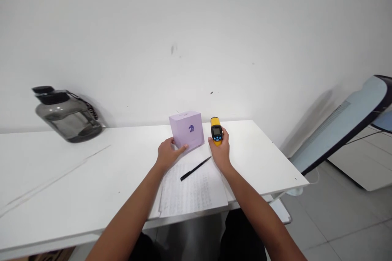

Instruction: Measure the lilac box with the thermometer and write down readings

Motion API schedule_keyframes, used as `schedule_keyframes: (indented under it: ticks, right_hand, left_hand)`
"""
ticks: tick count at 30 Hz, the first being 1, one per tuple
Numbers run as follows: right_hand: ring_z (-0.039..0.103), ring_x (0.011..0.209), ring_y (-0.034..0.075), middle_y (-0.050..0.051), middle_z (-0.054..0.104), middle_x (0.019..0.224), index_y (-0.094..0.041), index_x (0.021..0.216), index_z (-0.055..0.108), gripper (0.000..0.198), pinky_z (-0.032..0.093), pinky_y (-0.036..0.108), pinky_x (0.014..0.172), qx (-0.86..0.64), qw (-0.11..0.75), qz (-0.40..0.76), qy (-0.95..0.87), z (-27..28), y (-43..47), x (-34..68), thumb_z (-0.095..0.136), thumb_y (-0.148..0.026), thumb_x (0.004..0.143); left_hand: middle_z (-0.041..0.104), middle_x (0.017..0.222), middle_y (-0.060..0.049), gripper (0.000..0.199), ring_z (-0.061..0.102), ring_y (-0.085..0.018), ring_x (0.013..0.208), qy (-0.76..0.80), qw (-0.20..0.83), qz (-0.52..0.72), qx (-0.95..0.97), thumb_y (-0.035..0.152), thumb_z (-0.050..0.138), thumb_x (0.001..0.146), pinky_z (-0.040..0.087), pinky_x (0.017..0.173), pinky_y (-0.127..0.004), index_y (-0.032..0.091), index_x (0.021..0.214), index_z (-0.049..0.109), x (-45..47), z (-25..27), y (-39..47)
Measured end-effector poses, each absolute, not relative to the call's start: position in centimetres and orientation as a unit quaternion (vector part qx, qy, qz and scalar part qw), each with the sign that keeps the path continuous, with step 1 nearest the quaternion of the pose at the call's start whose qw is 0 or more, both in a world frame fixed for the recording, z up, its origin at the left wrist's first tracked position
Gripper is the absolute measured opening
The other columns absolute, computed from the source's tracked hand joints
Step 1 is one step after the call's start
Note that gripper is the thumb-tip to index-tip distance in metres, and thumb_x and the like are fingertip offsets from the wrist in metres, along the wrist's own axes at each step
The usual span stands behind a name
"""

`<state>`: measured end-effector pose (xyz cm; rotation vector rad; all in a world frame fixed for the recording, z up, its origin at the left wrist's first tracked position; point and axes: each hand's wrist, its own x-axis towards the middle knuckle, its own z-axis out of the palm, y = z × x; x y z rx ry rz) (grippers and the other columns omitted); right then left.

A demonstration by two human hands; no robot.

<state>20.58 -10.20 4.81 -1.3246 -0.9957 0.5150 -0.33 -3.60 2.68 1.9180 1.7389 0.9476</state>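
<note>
The left hand (170, 153) grips a purple box (188, 130) at its near left corner, the thumb pressed on the front face and the other fingers partly hidden behind the left side. The box is upright near the far edge of the table (128, 171), with a dark blue emblem on its front; whether its base touches the table I cannot tell.

Just right of the box, the right hand (221, 149) is clamped around a yellow and black thermometer (216, 132), thumb on the left, fingers on the right, its small screen and blue buttons facing the near side. The lower part is hidden by the hand.

Between the forearms, a black pen (196, 168) lies slantwise on written paper (192, 197), which reaches the near edge. A grey bottle (73, 120) with a black cap is far left, well apart from the hands.
</note>
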Motion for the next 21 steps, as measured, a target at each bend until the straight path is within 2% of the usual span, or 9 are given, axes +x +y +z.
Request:
schedule_keyframes:
  ticks: [12, 16, 18, 21]
  right_hand:
    - [0.062, 0.113, 0.024, 0.009, 0.062, 0.13, -0.024, 0.139, 0.046, 0.064, 0.05, 0.039, 0.098, -0.563, 0.651, 0.272, -0.43, 4.8, -9.9, 20.9, 0.064, -0.045, 0.082]
    - [0.063, 0.113, 0.022, 0.01, 0.059, 0.136, -0.024, 0.146, 0.038, 0.067, 0.049, 0.04, 0.101, -0.552, 0.655, 0.314, -0.41, 4.3, -9.0, 22.0, 0.056, -0.039, 0.083]
    - [0.062, 0.115, 0.022, 0.01, 0.058, 0.139, -0.024, 0.15, 0.034, 0.07, 0.048, 0.042, 0.104, -0.573, 0.639, 0.302, -0.416, 4.1, -8.7, 22.7, 0.053, -0.034, 0.084]
    - [0.057, 0.126, 0.027, 0.013, 0.056, 0.144, -0.021, 0.151, 0.039, 0.067, 0.044, 0.046, 0.109, -0.638, 0.579, 0.227, -0.454, 3.7, -8.5, 23.6, 0.051, -0.032, 0.086]
  left_hand:
    - [0.071, 0.11, -0.011, 0.066, 0.066, -0.031, 0.102, 0.619, 0.202, 0.342, 0.678, 0.072, 0.066, 0.068, 0.049, 0.083, -0.04, 0.019, 0.106, 0.063, -0.2, 3.1, -3.8]
    - [0.07, 0.112, -0.011, 0.068, 0.065, -0.031, 0.104, 0.621, 0.207, 0.34, 0.675, 0.073, 0.066, 0.067, 0.049, 0.084, -0.04, 0.019, 0.108, 0.062, -0.2, 3.1, -3.8]
    - [0.07, 0.113, -0.011, 0.068, 0.065, -0.03, 0.104, 0.622, 0.209, 0.341, 0.673, 0.072, 0.067, 0.067, 0.048, 0.084, -0.04, 0.019, 0.109, 0.063, -0.2, 3.1, -3.8]
    - [0.07, 0.113, -0.01, 0.067, 0.064, -0.029, 0.103, 0.623, 0.208, 0.339, 0.674, 0.071, 0.068, 0.066, 0.048, 0.084, -0.039, 0.019, 0.109, 0.063, -0.2, 3.0, -3.8]
